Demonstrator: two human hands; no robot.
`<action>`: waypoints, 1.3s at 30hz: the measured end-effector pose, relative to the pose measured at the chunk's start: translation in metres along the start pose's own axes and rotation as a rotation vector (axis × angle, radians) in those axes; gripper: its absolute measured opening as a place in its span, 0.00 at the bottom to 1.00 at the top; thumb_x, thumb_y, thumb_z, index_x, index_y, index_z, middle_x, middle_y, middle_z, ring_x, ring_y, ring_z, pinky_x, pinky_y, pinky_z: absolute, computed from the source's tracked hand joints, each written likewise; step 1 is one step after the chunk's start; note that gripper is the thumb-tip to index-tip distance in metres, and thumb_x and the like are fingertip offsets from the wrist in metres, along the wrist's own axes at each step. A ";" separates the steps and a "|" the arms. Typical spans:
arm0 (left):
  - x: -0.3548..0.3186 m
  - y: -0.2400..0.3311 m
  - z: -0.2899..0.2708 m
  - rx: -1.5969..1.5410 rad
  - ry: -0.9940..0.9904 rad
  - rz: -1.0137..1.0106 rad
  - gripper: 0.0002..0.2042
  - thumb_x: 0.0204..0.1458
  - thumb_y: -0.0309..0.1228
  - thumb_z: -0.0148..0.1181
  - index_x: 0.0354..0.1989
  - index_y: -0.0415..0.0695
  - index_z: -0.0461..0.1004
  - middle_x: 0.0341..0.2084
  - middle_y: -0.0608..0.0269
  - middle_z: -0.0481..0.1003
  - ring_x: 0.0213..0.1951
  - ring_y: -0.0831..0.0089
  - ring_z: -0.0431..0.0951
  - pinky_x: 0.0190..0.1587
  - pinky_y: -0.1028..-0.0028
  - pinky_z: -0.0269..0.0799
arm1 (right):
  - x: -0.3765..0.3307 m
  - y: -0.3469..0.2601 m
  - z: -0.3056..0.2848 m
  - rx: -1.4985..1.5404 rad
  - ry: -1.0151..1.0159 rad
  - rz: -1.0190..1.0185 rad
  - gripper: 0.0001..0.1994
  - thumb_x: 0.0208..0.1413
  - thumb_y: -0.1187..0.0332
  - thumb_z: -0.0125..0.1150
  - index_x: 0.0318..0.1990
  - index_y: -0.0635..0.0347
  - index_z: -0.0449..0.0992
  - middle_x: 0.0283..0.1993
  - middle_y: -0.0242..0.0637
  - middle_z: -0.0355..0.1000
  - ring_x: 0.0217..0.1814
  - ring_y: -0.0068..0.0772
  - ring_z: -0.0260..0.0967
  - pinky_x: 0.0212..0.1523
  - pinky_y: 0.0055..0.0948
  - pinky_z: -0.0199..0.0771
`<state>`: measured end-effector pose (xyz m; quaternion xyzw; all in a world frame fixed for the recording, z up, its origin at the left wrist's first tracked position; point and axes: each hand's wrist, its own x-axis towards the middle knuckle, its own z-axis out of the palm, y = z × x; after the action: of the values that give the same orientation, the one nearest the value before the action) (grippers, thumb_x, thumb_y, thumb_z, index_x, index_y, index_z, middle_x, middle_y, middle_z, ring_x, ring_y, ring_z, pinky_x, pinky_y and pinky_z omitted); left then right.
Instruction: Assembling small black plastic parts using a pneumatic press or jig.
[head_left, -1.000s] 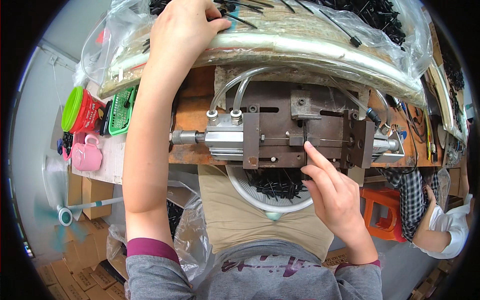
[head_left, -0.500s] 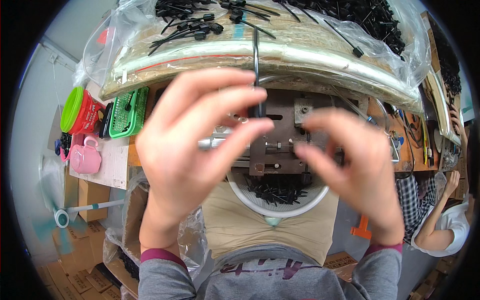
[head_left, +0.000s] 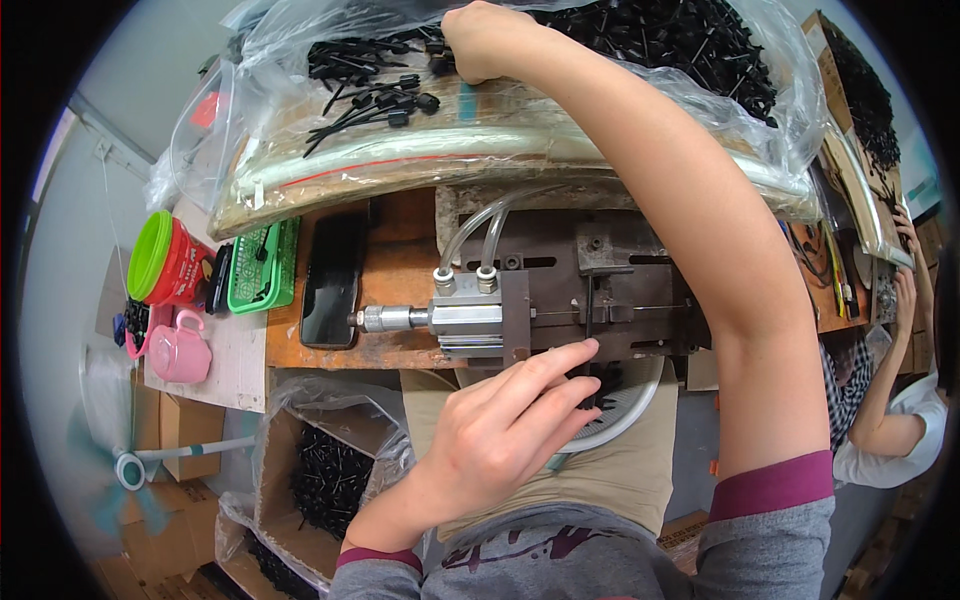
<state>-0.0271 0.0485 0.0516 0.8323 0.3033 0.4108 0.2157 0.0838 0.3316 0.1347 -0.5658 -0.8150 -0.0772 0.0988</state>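
Note:
My left hand is at the front of a dark metal fixture. Its fingers are closed round the lower end of a black stemmed plastic part, which stands across the fixture; my thumb is hidden. Beside it on the fixture sits a silver air cylinder with two clear hoses, its thin rod pointing toward the part. My right arm stretches across the bench to the far side, where my right hand is curled down at a heap of similar black parts. Its fingertips are hidden.
Below the fixture a white basket sits on my lap. A phone, green basket, red tub and pink cup are on the left. A carton holds black parts. A fan stands low left; another person sits right.
My right hand has gone from the fixture to the far heap. My left hand, which held up a black stemmed part, has come down to the fixture's front edge.

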 end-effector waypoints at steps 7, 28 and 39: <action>-0.006 -0.005 0.022 0.004 0.016 -0.004 0.14 0.41 0.23 0.74 0.38 0.37 0.80 0.50 0.50 0.78 0.39 0.62 0.82 0.40 0.69 0.80 | -0.041 0.044 -0.009 -0.151 -0.030 -0.219 0.10 0.46 0.72 0.64 0.36 0.66 0.83 0.40 0.55 0.79 0.46 0.54 0.79 0.47 0.43 0.79; 0.004 -0.004 0.053 0.297 -0.110 -0.078 0.15 0.42 0.26 0.73 0.41 0.41 0.81 0.46 0.55 0.81 0.29 0.70 0.82 0.31 0.73 0.77 | -0.289 0.050 -0.009 0.201 0.663 -0.420 0.18 0.37 0.78 0.62 0.40 0.72 0.81 0.40 0.50 0.78 0.34 0.42 0.79 0.33 0.31 0.80; -0.003 0.020 0.034 -0.193 0.072 -0.161 0.19 0.39 0.21 0.76 0.44 0.37 0.82 0.44 0.51 0.80 0.36 0.71 0.82 0.36 0.74 0.80 | -0.330 0.029 0.010 0.166 0.606 -0.336 0.18 0.39 0.75 0.63 0.41 0.74 0.82 0.44 0.52 0.78 0.32 0.37 0.78 0.29 0.27 0.78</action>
<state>0.0062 0.0283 0.0430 0.7652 0.3358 0.4491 0.3162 0.2228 0.0450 0.0433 -0.3651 -0.8339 -0.1902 0.3675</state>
